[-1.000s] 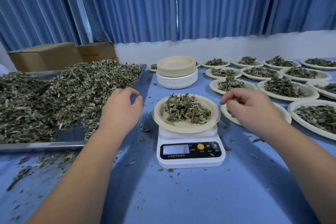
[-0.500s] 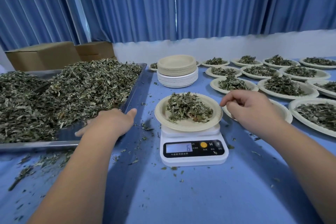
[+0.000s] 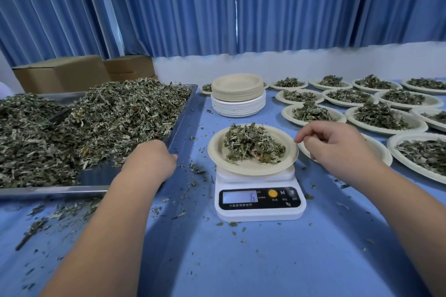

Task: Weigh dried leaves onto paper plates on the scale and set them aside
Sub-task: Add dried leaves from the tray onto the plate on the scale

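Note:
A white scale stands mid-table and its display reads 6. On it sits a paper plate with a heap of dried leaves. My right hand hovers just right of that plate; its curled fingertips are bunched near the rim, with nothing visible between them. My left hand rests at the near right corner of the metal tray, beside the big leaf pile. Its fingers point down behind the back of the hand and are hidden.
A stack of empty paper plates stands behind the scale. Several filled plates cover the right side; one plate lies partly under my right hand. Cardboard boxes sit at the back left. Leaf crumbs dot the blue table.
My left hand dropped from mid-air beside the scale down and left onto the tray's corner, then drew its spread fingers under. My right hand barely moved.

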